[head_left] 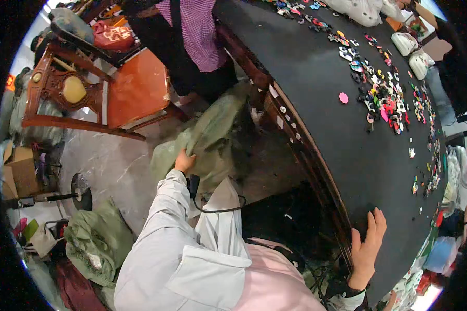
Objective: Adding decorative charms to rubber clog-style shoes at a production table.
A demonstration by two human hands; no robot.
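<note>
Where the big desk is: it fills the right side of the frame, with a black top and a brown wood edge that bends from the top middle down to the lower right.
Red-brown chair: it stands at the upper left of the frame, apart from the desk.
Green bag: it is crinkly and sits just left of the middle of the frame, between the chair and the desk. Its long way slants from lower left to upper right.
Right hand: it is at the lower right, at the edge of the desk. Its fingers are stretched out, with the thumb apart, and hold nothing. The bag is far off to its upper left.
Left hand: it is the near one, at the low left part of the bag. Its fingers look clamped on a fold, and most of the bag lies up and to the right of them.
Small bright bits: they lie in heaps on the desk, upper right.
Pink flower piece: it lies alone, just left of the biggest heap.
</note>
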